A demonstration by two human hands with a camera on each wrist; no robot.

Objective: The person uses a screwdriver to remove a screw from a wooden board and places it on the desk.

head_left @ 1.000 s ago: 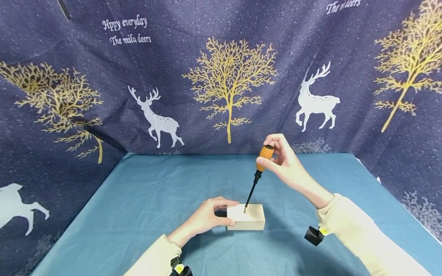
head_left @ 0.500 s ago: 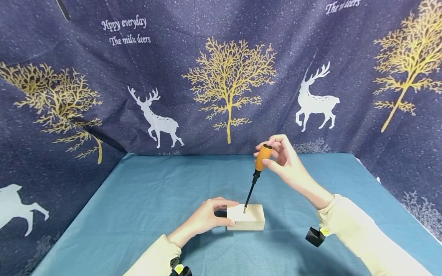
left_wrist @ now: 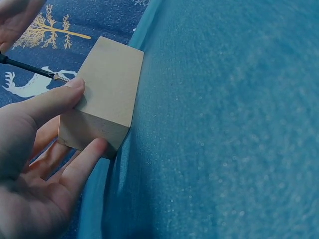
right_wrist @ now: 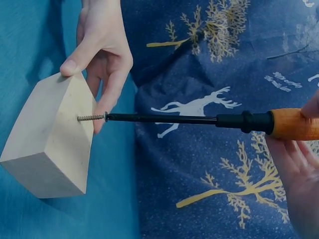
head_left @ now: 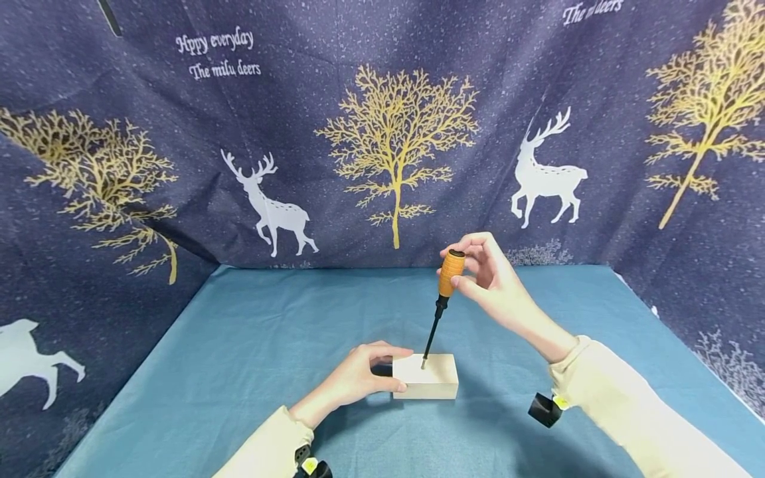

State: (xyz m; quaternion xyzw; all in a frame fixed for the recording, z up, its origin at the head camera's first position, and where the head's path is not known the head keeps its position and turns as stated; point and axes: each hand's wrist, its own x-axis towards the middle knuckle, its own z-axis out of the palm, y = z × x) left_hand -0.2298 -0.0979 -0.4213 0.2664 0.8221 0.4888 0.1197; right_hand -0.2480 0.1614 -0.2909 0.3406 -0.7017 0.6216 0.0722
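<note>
A pale wooden block (head_left: 433,382) lies on the blue cloth, its left end gripped between the thumb and fingers of my left hand (head_left: 355,375). From its top face stands a screw (right_wrist: 91,118), threads showing between the wood and the head. My right hand (head_left: 493,282) pinches the orange handle of a screwdriver (head_left: 451,273), thumb on the near side and fingers behind. The black shaft slants down to the left, and its tip sits at the screw head, as the right wrist view shows. In the left wrist view, my left thumb (left_wrist: 75,84) lies right beside the screw.
The blue cloth (head_left: 269,318) covers the table around the block. Behind it hangs a dark navy curtain (head_left: 358,40) printed with trees and white deer. A small black wrist camera (head_left: 544,409) hangs below the right cuff.
The screwdriver handle has swung slightly left, so the shaft stands a little more upright. My right fingers have opened out and closed on the handle again. The left hand and block stay still.
</note>
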